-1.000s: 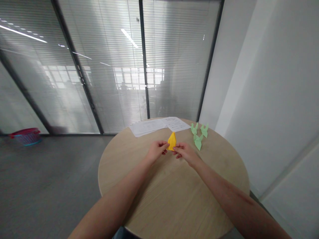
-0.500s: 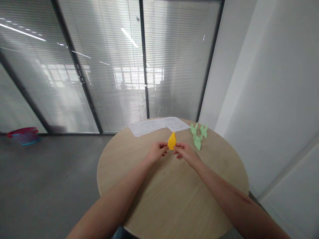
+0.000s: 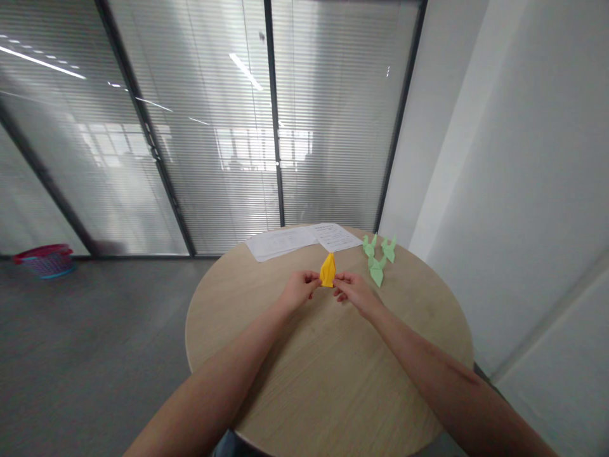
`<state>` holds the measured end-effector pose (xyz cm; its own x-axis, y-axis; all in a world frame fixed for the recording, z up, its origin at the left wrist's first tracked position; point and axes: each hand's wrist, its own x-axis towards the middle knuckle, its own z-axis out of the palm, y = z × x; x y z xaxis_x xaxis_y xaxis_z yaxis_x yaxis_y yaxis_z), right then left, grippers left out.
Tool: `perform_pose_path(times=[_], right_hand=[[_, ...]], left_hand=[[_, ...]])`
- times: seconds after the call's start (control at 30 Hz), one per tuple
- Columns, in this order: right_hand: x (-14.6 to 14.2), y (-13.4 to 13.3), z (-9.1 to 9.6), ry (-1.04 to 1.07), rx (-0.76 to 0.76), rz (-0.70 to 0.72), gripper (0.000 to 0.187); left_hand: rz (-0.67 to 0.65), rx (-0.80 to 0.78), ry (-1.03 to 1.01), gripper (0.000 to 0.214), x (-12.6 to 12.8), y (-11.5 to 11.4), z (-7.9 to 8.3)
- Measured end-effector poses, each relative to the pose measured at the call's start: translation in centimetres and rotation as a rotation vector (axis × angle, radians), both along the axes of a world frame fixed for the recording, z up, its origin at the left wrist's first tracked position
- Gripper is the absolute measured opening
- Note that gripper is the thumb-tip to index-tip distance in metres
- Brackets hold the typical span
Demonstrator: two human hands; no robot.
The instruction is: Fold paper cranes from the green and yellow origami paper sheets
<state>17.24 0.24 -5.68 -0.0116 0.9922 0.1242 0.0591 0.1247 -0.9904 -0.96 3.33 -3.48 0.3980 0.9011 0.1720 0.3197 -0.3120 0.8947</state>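
Note:
A yellow folded paper [image 3: 328, 271], pointed at the top and wider at its lower edge, is held up between my two hands over the table. My left hand [image 3: 301, 287] pinches its lower left corner with thumb and fingers. On the other side, my right hand [image 3: 353, 292] grips the lower right corner the same way. Just right of my right hand stand three pale green origami birds, the nearest green origami bird [image 3: 377, 271] closest to my fingers. Some of the fingertips are hidden behind the yellow paper.
Printed white sheets [image 3: 285, 242] lie along the far edge of the round wooden table [image 3: 314, 381]. Behind it rises a glass partition with blinds [image 3: 228, 190]. A white wall [image 3: 537, 190] is on the right. On the floor at far left sits a red and blue basket [image 3: 46, 261].
The lower part of the yellow paper looks slightly wider and more spread between my fingertips. Both hands stay in nearly the same place.

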Motion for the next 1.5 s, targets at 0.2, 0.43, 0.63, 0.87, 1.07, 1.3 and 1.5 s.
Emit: perform_pose_path(times=[0.2,0.43,0.63,0.87,1.07,1.3,1.5], right_hand=[[-0.3,0.0,0.0,-0.021,0.025,-0.025,0.026],[-0.2,0.5,-0.6,-0.007,-0.005,-0.045,0.028],[-0.1,0.4,-0.4,0.008,0.011,-0.049,0.027],[-0.1,0.3,-0.4,0.001,0.035,-0.025,0.029],[-0.2,0.0,0.1,-0.014,0.052,-0.014,0.034],[-0.1,0.1,-0.1,-0.007,0.052,-0.002,0.039],[-0.2,-0.2,0.4,0.004,0.042,0.015,0.038]], left_hand=[[0.013,-0.002,0.011,0.032,0.2,-0.1,0.0],[0.001,0.005,-0.012,0.035,0.0,0.1,-0.5],[0.001,-0.012,-0.050,0.035,0.1,-0.2,-0.1],[0.023,-0.012,-0.088,0.033,0.0,-0.4,0.2],[0.053,-0.012,-0.133,0.037,-0.1,-0.3,0.1],[0.049,-0.014,-0.133,0.041,-0.2,-0.2,0.2],[0.026,-0.004,-0.149,0.045,-0.2,-0.1,0.1]])
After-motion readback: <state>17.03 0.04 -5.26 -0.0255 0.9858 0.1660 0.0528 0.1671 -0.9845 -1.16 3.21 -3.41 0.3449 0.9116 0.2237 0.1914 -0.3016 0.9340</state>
